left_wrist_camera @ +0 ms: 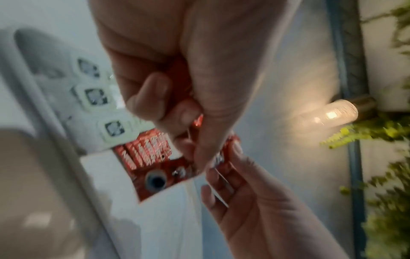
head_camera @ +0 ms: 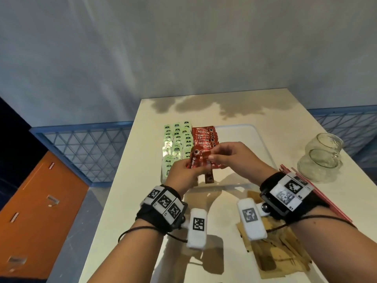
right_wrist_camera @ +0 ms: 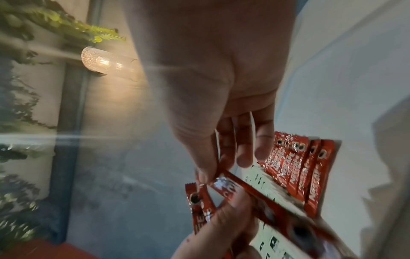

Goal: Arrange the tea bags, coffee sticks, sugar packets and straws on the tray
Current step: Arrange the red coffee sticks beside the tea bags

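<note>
On the tray's [head_camera: 259, 139] left side the green tea bags [head_camera: 176, 139] lay in rows, their print too small to read. Just right of them sat a row of red coffee sticks [head_camera: 205, 137] marked NESCAFE. Above these, the left hand [head_camera: 183, 176] was curled round a small bunch of sticks [head_camera: 195, 162], and the right hand [head_camera: 230, 158] pinched the end of one stick [right_wrist_camera: 239, 187]. They looked light, thin and crinkly, probably slippery foil, best taken by a sealed end. Red straws [head_camera: 326, 199] lay on the worktop [head_camera: 126, 221] at right.
</note>
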Available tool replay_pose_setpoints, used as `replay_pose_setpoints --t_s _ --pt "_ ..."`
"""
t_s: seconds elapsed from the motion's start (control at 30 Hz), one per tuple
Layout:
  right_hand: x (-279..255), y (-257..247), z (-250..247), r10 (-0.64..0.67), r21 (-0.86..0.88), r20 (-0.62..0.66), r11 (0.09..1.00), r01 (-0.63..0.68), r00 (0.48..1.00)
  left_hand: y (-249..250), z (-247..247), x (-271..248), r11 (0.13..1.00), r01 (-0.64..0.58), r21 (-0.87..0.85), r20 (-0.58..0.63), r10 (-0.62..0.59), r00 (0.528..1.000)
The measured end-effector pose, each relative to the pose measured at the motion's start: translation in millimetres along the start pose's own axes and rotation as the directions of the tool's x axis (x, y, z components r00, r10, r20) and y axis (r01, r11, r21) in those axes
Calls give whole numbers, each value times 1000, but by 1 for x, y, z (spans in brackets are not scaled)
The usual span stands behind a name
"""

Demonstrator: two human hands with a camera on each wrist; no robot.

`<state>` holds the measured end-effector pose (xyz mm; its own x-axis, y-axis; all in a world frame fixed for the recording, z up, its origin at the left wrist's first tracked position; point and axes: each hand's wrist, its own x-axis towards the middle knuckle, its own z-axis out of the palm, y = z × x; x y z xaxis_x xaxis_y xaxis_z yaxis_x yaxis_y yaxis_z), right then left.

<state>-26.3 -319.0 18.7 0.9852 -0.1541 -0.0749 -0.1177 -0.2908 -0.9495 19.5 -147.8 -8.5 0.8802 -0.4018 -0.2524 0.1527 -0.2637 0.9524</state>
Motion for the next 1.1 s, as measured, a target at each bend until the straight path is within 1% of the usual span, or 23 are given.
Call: replay_pose_setpoints --t_s 0.07,0.13,0.2,0.27,0.37,0.43,0.53,0.63,0.7,0.8,0.87,0.97,1.03,1.1 --pt "-2 5 2 24 19 -26 1000 -23 999 -1 5 -1 977 58 -204 -24 -64 998" --pt "-5 9 5 63 7 11 998 -64 998 -2 9 -1 940 88 -329 -14 -98 995" --pt "-7 9 6 87 69 71 993 -91 994 -4 12 -1 914 116 -389 9 -122 992" --pt "-7 8 2 89 134 107 986 -103 990 -5 11 -2 905 115 -410 24 -115 993" --pt "-6 6 -8 109 70 203 990 -125 973 -3 0 -2 889 103 -447 5 -113 994" --pt "-5 5 -10 134 15 259 990 -143 957 -1 -7 0 907 83 -412 -24 -102 994" --pt "-1 0 -6 148 11 251 988 -156 957 -2 -6 1 952 59 -301 -35 -73 997" --pt "3 -5 -2 121 -20 259 993 -120 958 -3 4 -1 971 24 -237 -26 -31 999" --pt "5 -5 -4 120 -39 211 993 -114 970 -5 4 2 979 6 -206 -77 -22 997" --pt "9 0 -16 178 29 83 983 -181 981 -10 -3 10 980 9 -201 -154 -41 987" --pt "9 5 -24 217 107 82 969 -225 973 -10 -5 13 979 11 -206 -143 -41 989" --pt "13 15 -33 258 163 102 949 -271 961 -9 -5 15 973 37 -228 -68 -54 996" --pt "15 26 -39 290 118 95 947 -300 952 -8 -9 17 971 72 -228 -40 -84 996" --pt "16 37 -43 354 20 85 934 -356 932 -7 -17 19 972 100 -214 -58 -115 992"
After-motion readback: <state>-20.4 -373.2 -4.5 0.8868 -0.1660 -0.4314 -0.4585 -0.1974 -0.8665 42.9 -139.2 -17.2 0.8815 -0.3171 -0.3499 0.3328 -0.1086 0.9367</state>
